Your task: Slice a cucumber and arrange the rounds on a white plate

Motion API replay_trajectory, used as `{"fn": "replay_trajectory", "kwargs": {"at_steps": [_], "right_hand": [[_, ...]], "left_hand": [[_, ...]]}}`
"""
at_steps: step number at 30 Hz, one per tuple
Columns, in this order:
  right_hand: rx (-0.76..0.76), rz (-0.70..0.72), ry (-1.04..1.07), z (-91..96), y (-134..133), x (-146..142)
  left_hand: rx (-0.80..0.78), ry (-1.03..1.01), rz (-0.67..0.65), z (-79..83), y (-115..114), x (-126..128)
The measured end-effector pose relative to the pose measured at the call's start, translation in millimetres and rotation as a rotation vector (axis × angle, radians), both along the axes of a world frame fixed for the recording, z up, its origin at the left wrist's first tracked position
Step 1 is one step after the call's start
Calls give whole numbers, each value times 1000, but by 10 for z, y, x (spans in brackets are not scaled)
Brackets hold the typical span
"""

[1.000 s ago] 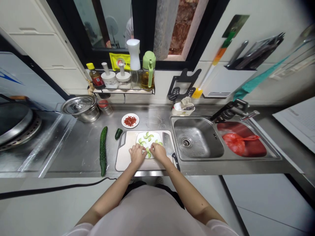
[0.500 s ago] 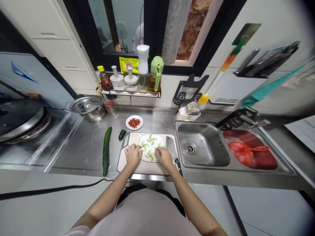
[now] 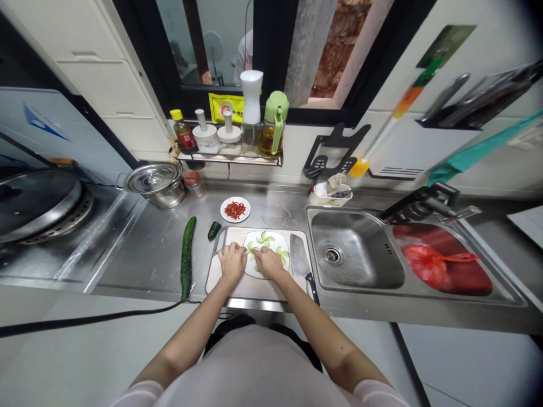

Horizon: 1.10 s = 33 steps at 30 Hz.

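Observation:
A white plate [image 3: 283, 239] lies on a cutting board [image 3: 248, 291], with pale green cucumber slices [image 3: 281, 255] laid in pinwheel clusters. My left hand [image 3: 232, 261] rests at the plate's left edge, fingers bent and drawn together; whatever they hold is hidden. Over the plate's middle is my right hand [image 3: 270, 263], its fingertips closed at a cucumber slice in the left cluster. A cleaver [image 3: 300, 259] lies along the board's right side, black handle toward me. Left of the board are a whole cucumber [image 3: 186, 260] and a short cucumber end [image 3: 214, 230].
Behind the board stands a small plate of chopped red bits [image 3: 235, 210]. A lidded pot [image 3: 159, 183] sits back left, below a seasoning rack [image 3: 229, 160]. To the right is a double sink [image 3: 356, 254] with a red plastic bag [image 3: 426, 265] in its far basin.
My right hand has moved left across the plate, from the right cluster to the left one. My left hand stays by the plate's left edge. The camera view has shifted slightly.

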State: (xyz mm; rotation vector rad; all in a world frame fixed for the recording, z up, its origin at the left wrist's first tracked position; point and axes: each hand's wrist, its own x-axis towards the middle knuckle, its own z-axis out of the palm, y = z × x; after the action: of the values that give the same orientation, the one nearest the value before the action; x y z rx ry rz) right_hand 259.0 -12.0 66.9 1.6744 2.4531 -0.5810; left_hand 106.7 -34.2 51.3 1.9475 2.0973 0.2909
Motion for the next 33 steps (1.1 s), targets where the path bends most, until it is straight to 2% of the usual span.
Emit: {"fn": "replay_trajectory", "kwargs": {"at_steps": [6,10,13,16,19,21,24,30,33], "right_hand": [[-10,-5,1,-24,5,-18],[-18,-2,15,29,25,-14],[18,-58,96,166,90,52],[141,-168,241,375,197,189],[260,-262,350,572,336,342],[293,-290,378,649,454,408],[299,-276,381,656,692,401],[206,-131,223,420,1405,49],[164,-4,130,293,1786,-180]], "left_hand": [[-25,-2,16,-20,37,15],[-22,-51,63,-3,35,39],[53,-133,143,49,23,31],[150,-209,237,128,0,-3],[183,-261,281,194,-39,-36],[189,-286,285,209,-70,-41],[183,-320,292,192,-115,-17],[187,-380,262,130,-152,73],[206,-417,235,114,-159,110]]}}
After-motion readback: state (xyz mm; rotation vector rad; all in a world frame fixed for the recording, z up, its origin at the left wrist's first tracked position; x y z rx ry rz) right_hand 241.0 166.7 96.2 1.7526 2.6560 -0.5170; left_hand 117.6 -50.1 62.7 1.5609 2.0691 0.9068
